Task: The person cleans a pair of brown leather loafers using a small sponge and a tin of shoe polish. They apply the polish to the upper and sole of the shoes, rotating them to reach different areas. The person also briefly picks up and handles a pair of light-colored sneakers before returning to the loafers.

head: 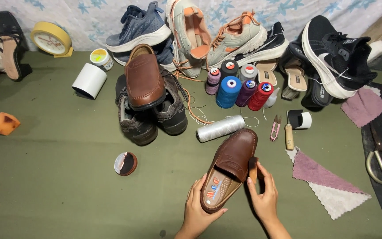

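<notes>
Left hand [198, 211]: fingers curl around the heel of the loafer [231, 166].
Right hand [263, 198]: fingertips pinch a sponge [253, 168] against the loafer's right edge.
Room: bare cloth [67, 199] left of the fingers.

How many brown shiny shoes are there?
2. One brown loafer lies on the green table, steadied by the left hand, while the right hand presses a small brush against its side. The other loafer sits atop the dark boots. More may be hidden.
</notes>
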